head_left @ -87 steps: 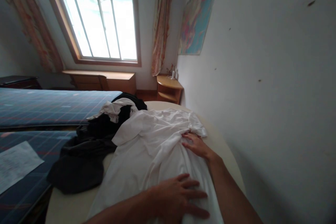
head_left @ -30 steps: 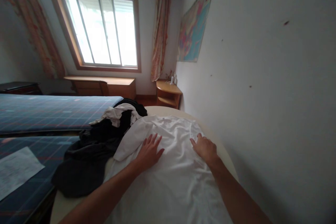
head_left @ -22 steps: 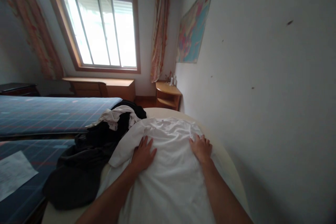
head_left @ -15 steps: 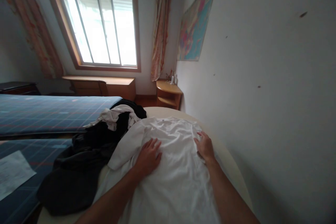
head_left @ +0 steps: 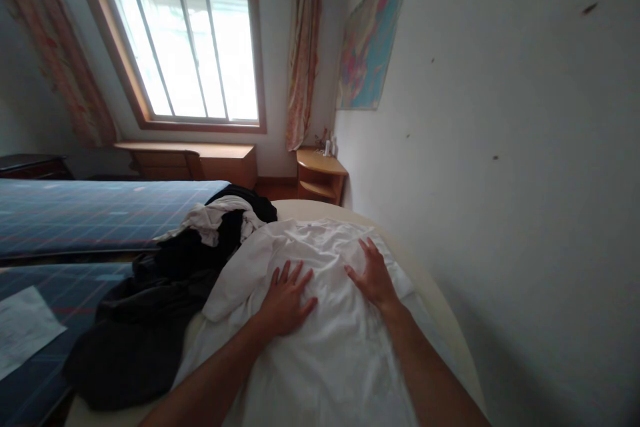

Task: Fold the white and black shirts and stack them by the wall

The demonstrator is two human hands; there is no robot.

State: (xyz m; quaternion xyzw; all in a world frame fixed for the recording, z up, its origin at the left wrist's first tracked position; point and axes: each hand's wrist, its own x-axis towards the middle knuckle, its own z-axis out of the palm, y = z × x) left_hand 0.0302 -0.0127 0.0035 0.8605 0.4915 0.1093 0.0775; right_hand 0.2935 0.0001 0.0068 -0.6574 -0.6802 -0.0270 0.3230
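Note:
A white T-shirt (head_left: 330,353) lies spread on a round cream table (head_left: 453,320), its neckline at the far side and one sleeve stretching to the left. Wrinkles run across its chest. My left hand (head_left: 287,300) rests flat on the left of the chest, fingers spread. On the right of the chest, my right hand (head_left: 374,277) is open too, thumb apart from the fingers, at or just above the cloth. Neither hand grips the fabric.
Dark clothes (head_left: 140,340) and a crumpled light garment (head_left: 213,217) are heaped at the table's left. Beyond are blue plaid mattresses (head_left: 100,213) with a paper sheet (head_left: 25,327). A white wall (head_left: 525,227) borders the right; a corner shelf (head_left: 320,163) stands behind.
My right hand has moved left from the shirt's right edge onto the chest, its fingers opening out. The left hand's fingers have spread wider in nearly the same place.

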